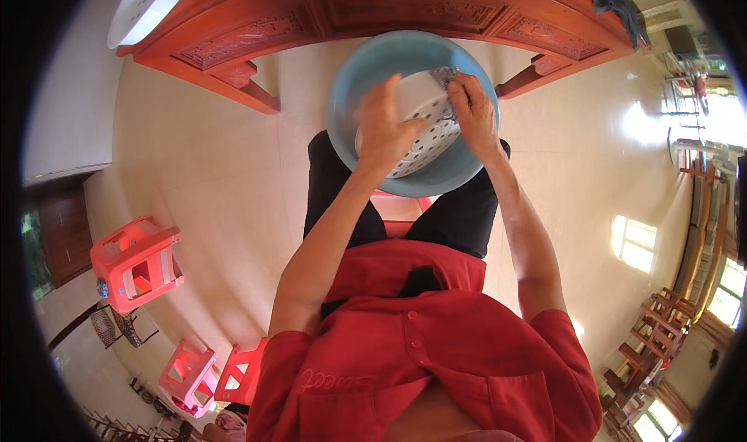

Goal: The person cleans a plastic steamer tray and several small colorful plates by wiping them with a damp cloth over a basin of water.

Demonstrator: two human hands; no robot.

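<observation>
A light-coloured perforated plastic basket [435, 135] is tilted inside a large blue plastic basin [429, 185] between my knees. My left hand [388, 121], slightly blurred, lies across the basket's near left part with the thumb spread; whether it grips the basket is unclear. At the basket's upper right, my right hand [474, 106] has its fingers closed on a grey, shiny mesh-like scourer [444, 75], which touches the basket. The basin's floor under the basket is mostly hidden.
A carved red wooden table [408, 19] stands just beyond the basin, with a white perforated item [143, 10] at its left end and dark cloth [613, 4] at its right. A pink plastic stool [137, 261] is at left. Wooden furniture [648, 337] stands at lower right.
</observation>
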